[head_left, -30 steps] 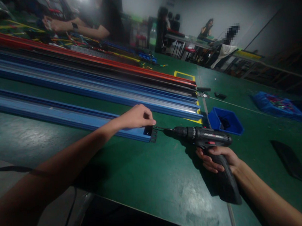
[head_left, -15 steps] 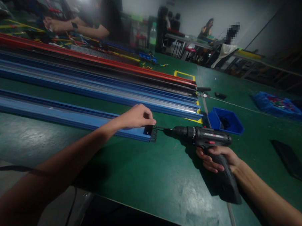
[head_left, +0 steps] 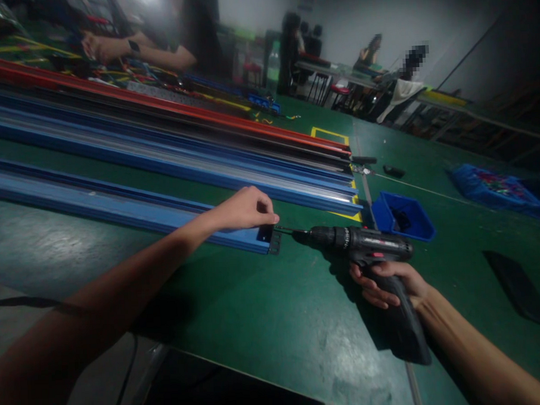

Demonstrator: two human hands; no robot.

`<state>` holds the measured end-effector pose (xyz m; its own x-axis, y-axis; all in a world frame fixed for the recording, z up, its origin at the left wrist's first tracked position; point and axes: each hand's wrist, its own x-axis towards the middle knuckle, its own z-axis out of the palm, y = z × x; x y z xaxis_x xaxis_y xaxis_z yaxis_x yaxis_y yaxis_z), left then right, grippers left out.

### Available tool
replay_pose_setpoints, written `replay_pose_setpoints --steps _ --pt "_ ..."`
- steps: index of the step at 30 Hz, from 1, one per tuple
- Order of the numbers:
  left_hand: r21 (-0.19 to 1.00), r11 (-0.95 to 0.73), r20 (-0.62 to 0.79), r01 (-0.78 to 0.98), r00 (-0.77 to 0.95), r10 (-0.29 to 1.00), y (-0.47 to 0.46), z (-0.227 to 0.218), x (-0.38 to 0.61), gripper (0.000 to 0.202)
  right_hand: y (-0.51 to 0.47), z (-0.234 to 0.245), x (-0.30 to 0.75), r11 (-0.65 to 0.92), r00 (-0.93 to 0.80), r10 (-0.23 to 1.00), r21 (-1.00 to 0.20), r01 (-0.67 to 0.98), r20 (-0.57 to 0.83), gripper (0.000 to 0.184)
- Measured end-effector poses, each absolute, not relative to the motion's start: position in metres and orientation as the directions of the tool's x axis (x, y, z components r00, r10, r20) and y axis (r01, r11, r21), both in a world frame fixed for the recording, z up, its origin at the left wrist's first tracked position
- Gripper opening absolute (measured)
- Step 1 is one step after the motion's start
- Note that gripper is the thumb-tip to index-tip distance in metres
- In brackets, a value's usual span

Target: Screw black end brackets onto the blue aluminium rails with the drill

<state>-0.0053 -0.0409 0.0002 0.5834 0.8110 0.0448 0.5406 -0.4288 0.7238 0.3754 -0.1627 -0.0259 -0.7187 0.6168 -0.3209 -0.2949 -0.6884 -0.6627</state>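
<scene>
My right hand (head_left: 390, 284) is wrapped around the grip of a black cordless drill (head_left: 374, 245), which points left. The drill's long thin bit (head_left: 291, 229) reaches the black end cap (head_left: 274, 243) on the near blue metal profile (head_left: 163, 218). Over that same end rests my left hand (head_left: 247, 208), closed in a pinch, thumb and finger just above the bit's tip. Whatever sits between those fingertips is too small or hidden to make out.
More blue profiles (head_left: 251, 173), black ones and a red profile (head_left: 230, 116) lie behind, side by side. A blue bin (head_left: 405, 217) stands beyond the drill, and a flat black object (head_left: 519, 287) lies at right. Across the table, a person's hands (head_left: 104, 47) are at work.
Almost nothing differs. The drill and my right hand have shifted very slightly, while my left hand and the profile stay in place.
</scene>
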Motion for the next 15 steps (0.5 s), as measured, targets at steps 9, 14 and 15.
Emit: replay_pose_setpoints --steps 9,14,15 --pt "0.724 -0.430 0.038 0.540 0.590 0.806 -0.0411 0.0007 -0.0052 0.033 -0.1628 -0.0283 0.3777 -0.682 -0.699 0.627 -0.676 -0.279 -0.344 0.025" --pt "0.722 -0.447 0.057 0.528 0.599 0.799 -0.0403 -0.0009 -0.0060 0.033 -0.1622 -0.0290 0.3792 -0.685 -0.703 0.621 -0.677 -0.270 -0.348 0.025" --pt "0.722 -0.449 0.058 0.527 0.601 0.797 -0.0401 -0.0012 -0.0062 0.033 -0.1622 -0.0291 0.3793 -0.683 -0.703 0.622 -0.678 -0.271 -0.345 0.024"
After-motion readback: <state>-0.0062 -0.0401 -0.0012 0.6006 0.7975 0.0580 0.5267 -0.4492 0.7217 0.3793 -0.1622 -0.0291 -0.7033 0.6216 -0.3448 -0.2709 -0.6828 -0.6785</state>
